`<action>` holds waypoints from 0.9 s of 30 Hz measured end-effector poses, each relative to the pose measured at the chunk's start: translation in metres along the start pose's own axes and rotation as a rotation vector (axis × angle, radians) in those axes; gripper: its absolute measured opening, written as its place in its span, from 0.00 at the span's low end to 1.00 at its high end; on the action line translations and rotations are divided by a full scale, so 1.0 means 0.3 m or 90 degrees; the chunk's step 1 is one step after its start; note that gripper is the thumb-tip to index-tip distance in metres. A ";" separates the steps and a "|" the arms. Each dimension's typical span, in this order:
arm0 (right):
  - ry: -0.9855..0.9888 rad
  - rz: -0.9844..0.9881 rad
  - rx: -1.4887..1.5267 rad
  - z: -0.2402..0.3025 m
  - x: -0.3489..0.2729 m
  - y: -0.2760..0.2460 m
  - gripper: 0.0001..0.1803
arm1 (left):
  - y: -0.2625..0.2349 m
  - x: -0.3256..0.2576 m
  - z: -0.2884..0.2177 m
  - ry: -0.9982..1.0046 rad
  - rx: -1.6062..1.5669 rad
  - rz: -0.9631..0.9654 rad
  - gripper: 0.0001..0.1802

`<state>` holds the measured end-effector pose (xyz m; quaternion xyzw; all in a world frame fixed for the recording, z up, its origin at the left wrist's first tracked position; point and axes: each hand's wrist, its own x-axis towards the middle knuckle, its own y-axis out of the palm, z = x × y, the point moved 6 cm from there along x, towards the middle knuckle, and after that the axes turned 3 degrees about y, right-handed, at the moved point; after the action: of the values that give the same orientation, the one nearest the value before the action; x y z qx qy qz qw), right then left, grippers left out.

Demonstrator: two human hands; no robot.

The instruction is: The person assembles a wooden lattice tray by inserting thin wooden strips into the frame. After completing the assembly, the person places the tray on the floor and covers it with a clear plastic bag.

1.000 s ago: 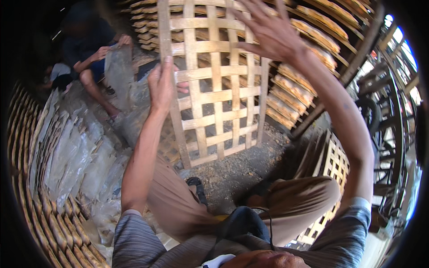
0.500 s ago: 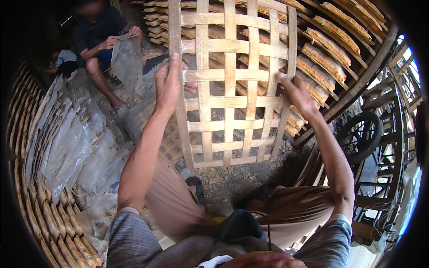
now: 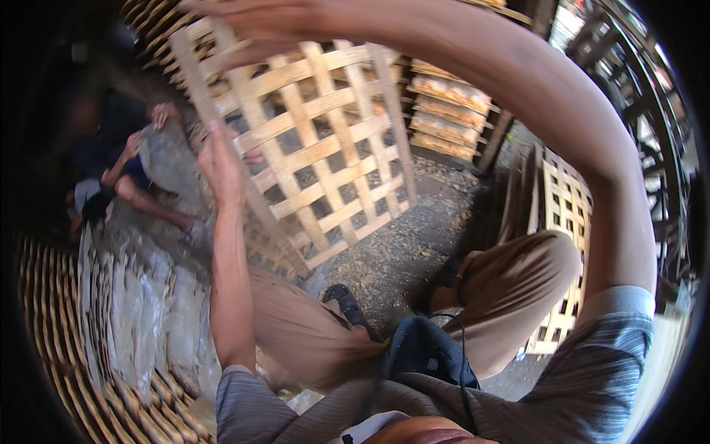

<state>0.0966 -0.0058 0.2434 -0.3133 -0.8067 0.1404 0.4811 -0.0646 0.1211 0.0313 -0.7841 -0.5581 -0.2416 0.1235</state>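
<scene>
Two hands hold a tilted bamboo lattice rack [image 3: 318, 148] upright off the gravel: the left hand [image 3: 220, 164] clenches its left edge, the right hand [image 3: 255, 26] grasps the top, steadying it.

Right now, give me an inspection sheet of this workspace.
Surface: ground strewn with pale chips.
Job's things: woven bamboo lattice tray, held up and tilted.
Clutter: pale flat sheets on bamboo racks; second lattice tray leaning at right.
Grips: left hand on the tray's left edge; right hand across its top edge.
Cables: thin black cord at the lap.
Surroundings: stacked loaded trays; another person seated at left.
</scene>
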 end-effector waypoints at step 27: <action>0.579 0.505 0.904 -0.152 -1.133 0.280 0.20 | -0.088 0.057 0.062 -0.095 -0.036 -0.093 0.34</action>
<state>0.2830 -0.1628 -0.0122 -0.2231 -0.0997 0.6186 0.7467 -0.0805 0.1529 0.0222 -0.7601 -0.6147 -0.2066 0.0412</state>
